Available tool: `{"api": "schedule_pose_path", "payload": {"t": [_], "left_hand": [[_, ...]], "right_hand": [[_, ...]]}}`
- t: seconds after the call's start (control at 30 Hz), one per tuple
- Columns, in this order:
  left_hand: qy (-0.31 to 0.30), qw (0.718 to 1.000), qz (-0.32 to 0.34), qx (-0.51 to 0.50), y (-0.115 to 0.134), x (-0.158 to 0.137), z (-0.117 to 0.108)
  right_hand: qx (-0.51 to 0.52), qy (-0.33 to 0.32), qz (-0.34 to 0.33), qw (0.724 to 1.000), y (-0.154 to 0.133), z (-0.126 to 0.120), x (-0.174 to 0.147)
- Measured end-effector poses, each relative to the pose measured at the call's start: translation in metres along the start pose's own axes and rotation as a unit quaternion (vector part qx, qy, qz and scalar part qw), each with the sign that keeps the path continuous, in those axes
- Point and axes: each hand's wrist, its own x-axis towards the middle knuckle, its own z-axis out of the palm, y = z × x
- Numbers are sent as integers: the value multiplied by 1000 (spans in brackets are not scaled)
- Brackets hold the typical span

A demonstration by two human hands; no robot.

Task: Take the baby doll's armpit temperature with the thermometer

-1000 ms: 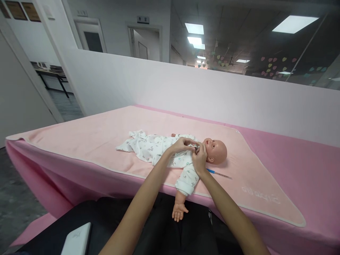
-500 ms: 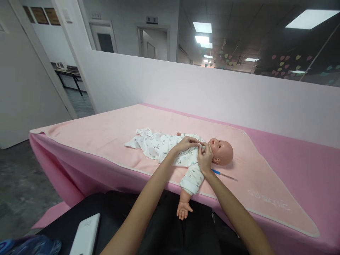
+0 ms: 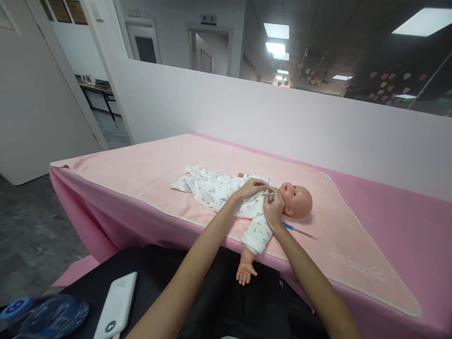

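Observation:
A baby doll (image 3: 298, 201) lies on its back on the pink mat, its head to the right. It wears a white printed baby outfit (image 3: 215, 187), and one bare doll hand hangs over the table's near edge. At the neckline, my left hand (image 3: 251, 188) is closed with its fingertips pinching the outfit's collar. My right hand (image 3: 273, 207) is closed right beside it, gripping the same collar just below the doll's chin. The fingers hide the exact bit of cloth or fastening between them. A thin blue-ended stick (image 3: 298, 230) lies by my right wrist.
A pink padded mat (image 3: 134, 174) covers the table, with a white wall behind it. At lower left, a white power bank (image 3: 118, 301) and a plastic bottle (image 3: 52, 314) rest on a black surface. A doorway opens at far left.
The view has shifted slightly, bringing more of the bottle and power bank into sight. Both hands stay at the collar, with only slight finger movement.

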Motion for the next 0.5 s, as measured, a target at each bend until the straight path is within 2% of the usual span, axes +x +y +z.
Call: {"api": "schedule_pose_path", "payload": {"t": [0.37,0.5], "left_hand": [[-38,999,-16,2,10,-5,-1],[-50,998,-25,-29,10,-5,-1]], "right_hand": [[28,26,3,999,-3,-1,2],[16,48,7,999,-3,-1,3]]}}
